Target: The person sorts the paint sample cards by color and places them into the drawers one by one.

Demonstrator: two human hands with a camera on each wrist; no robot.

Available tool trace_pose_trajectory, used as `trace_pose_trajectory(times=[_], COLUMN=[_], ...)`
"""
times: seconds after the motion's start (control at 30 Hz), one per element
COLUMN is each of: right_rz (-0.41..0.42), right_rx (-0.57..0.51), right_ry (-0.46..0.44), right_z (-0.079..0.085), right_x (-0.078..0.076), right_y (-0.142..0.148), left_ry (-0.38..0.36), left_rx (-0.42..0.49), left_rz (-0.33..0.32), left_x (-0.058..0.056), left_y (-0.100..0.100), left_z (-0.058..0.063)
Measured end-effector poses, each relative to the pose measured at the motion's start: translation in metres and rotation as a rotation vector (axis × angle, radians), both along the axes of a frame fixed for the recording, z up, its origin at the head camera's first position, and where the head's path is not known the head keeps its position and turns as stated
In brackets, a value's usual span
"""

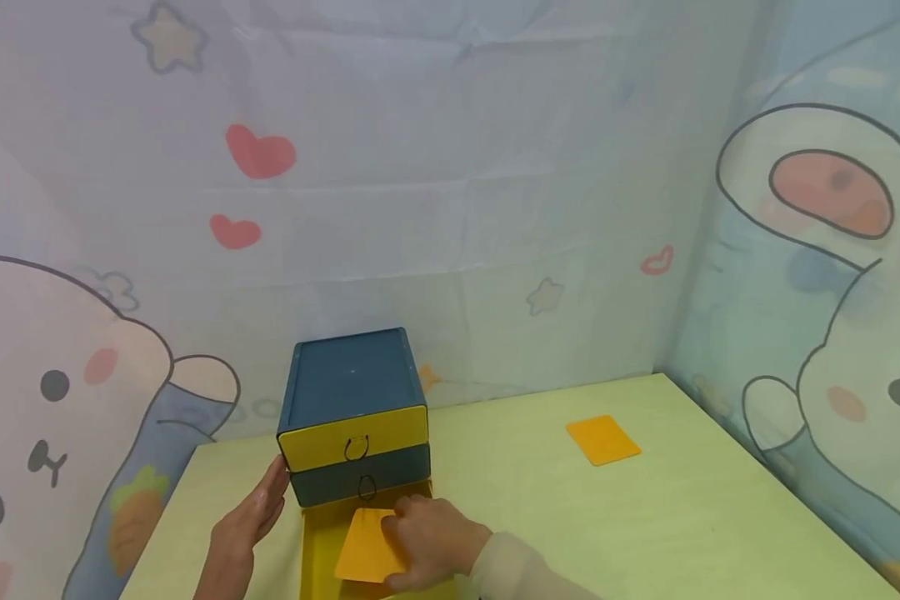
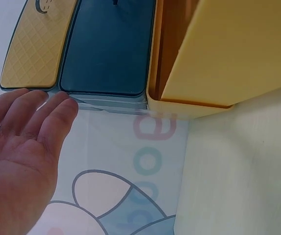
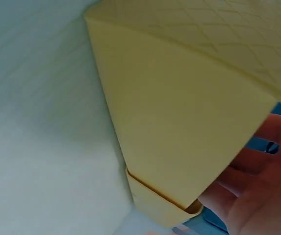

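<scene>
A small drawer cabinet (image 1: 352, 375) with a dark blue top stands on the table. Its bottom yellow drawer (image 1: 313, 550) is pulled out toward me. Inside the drawer's outline, my right hand (image 1: 438, 542) grips a flat orange sheet (image 1: 367, 546) by its right side, fingers curled at the edge. In the right wrist view those fingers reach over the drawer's wall (image 3: 174, 98), and the sheet is hidden. My left hand (image 1: 243, 517), fingers straight, stands upright at the cabinet's left side, fingertips right at the lower edge of the upper drawers (image 2: 106, 49).
Another orange sheet (image 1: 603, 439) lies flat on the pale green table (image 1: 570, 517), right of the cabinet. The top yellow drawer (image 1: 352, 437) and the dark middle drawer (image 1: 360, 477) are closed, each with a small loop pull. A cartoon-printed backdrop (image 1: 457, 208) rises behind the table.
</scene>
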State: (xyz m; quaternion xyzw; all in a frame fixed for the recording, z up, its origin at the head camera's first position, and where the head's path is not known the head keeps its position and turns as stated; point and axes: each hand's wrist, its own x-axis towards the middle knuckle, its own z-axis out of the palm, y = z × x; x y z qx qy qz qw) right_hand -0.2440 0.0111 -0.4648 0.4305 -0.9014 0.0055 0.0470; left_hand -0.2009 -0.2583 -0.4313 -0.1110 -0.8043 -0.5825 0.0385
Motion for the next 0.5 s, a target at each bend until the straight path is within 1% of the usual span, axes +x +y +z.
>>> trace_pose_trajectory(times=[0.17, 0.27, 0.4, 0.5], right_rz=[0.006, -0.002, -0.036, -0.045], right_rx=[0.031, 0.058, 0.091, 0.114], right_ry=[-0.002, -0.015, -0.06, -0.086], right_z=[-0.0048, -0.0061, -0.0066, -0.0059], right_x=[-0.0048, -0.0069, -0.0088, -0.0093], right_y=[-0.003, -0.0052, -0.0072, -0.0099], left_ry=[-0.021, -0.003, 0.027, 0.023], left_rx=[0.018, 0.021, 0.01, 0.006], left_rz=[-0.009, -0.016, -0.016, -0.006], left_x=[-0.0003, -0.0004, -0.0005, 0.0], left_y=[-0.0012, -0.0013, 0.0001, 0.0], left_z=[-0.0006, -0.001, -0.002, -0.0015])
